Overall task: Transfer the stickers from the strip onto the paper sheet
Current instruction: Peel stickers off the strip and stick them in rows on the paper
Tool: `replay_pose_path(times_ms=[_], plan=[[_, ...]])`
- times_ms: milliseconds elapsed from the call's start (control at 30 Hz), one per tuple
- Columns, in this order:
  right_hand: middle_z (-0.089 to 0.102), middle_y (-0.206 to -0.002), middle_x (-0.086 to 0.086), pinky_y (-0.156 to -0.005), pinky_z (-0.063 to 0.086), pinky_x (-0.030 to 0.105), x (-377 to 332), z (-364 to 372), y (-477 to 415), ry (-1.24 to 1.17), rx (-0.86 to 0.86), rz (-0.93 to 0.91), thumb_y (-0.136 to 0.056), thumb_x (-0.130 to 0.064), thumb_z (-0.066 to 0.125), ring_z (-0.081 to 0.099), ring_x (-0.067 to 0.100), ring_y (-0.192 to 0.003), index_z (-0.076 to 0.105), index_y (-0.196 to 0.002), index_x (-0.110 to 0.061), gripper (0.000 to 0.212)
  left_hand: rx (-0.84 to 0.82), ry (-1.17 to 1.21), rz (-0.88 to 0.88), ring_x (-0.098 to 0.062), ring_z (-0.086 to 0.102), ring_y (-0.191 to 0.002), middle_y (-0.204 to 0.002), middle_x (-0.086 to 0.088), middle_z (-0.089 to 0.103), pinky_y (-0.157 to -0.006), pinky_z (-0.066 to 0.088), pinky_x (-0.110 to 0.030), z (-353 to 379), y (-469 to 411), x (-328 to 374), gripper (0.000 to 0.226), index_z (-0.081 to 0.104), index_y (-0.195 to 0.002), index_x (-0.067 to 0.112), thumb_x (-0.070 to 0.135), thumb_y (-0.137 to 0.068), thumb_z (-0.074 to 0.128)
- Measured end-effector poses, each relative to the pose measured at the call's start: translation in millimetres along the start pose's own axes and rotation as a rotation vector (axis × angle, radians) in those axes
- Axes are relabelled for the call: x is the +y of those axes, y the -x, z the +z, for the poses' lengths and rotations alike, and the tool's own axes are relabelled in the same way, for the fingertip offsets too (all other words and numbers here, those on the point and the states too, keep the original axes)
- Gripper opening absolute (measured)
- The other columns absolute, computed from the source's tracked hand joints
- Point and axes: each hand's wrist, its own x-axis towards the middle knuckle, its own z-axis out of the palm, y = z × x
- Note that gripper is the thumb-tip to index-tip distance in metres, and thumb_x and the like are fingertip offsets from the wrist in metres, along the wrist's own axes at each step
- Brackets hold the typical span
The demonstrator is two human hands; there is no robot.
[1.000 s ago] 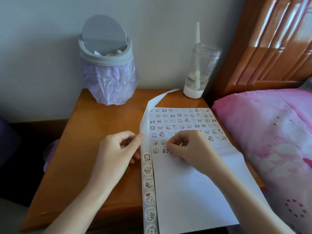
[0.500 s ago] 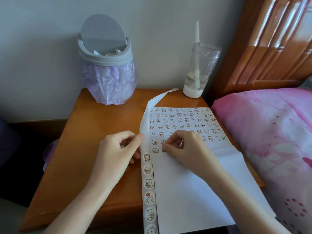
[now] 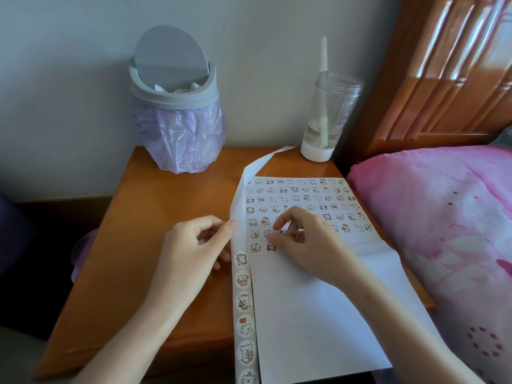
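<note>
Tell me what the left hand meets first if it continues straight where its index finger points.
The sticker strip: the left hand has its index fingertip at the edge, seemingly touching. The paper sheet lies beyond.

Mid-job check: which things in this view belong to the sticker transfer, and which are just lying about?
Part of the job:
sticker strip
paper sheet
left hand, touching the strip's edge
right hand, at a sticker on the sheet

Just lying about:
grey bin
clear cup
pink bedding
wooden headboard
</note>
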Motion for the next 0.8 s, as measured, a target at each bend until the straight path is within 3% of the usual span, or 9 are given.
replay_pose_path(times_ms=[200,300,400,533,800], plan=[[0.05,-0.065,-0.008,-0.056,0.035,0.024,1,3,2,0.105,0.035,-0.021,-0.092,-0.021,0.056,0.041,0.006,-0.053,0.056,-0.091,-0.025,0.005,0.003,0.044,-0.006,-0.006,0.053,-0.043,-0.054,-0.002,0.064,-0.044,0.042,-0.012,0,0,1,0.023,0.07,-0.071,0.017,0.028,-0.09,0.06],[0.062,-0.071,-0.005,-0.055,0.04,0.023,-9,2,7,-0.089,0.07,-0.029,-0.093,-0.027,0.055,0.049,0.005,-0.053,0.058,-0.087,-0.026,0.007,0.015,0.089,-0.004,-0.007,0.052,-0.043,-0.056,-0.006,0.064,-0.045,0.042,-0.014,-2,0,3,0.025,0.07,-0.07,0.018,0.028,-0.09,0.06],[0.071,-0.076,-0.002,-0.055,0.045,0.021,-28,4,18,-0.344,-0.012,-0.094,-0.09,-0.03,0.061,0.063,0.011,-0.062,0.061,-0.087,-0.024,0.006,0.042,0.101,0.024,-0.008,0.052,-0.043,-0.055,-0.003,0.064,-0.045,0.042,-0.013,-2,1,5,0.026,0.069,-0.069,0.019,0.029,-0.09,0.058],[0.071,-0.075,-0.004,-0.064,0.053,0.036,-38,11,29,-0.432,-0.055,-0.14,-0.083,-0.02,0.071,0.065,0.013,-0.068,0.067,-0.09,-0.021,0.008,0.08,0.112,0.06,-0.006,0.05,-0.043,-0.049,0.001,0.059,-0.046,0.04,-0.011,-1,2,7,0.028,0.067,-0.069,0.015,0.029,-0.09,0.058],[0.07,-0.071,0.002,-0.057,0.052,0.023,-37,8,28,-0.495,0.012,-0.131,-0.08,-0.006,0.072,0.061,0.01,-0.059,0.072,-0.085,-0.016,0.011,0.01,0.294,-0.034,-0.014,0.056,-0.047,-0.055,-0.007,0.065,-0.046,0.046,-0.02,1,0,10,0.04,0.069,-0.071,0.0,0.031,-0.092,0.054]])
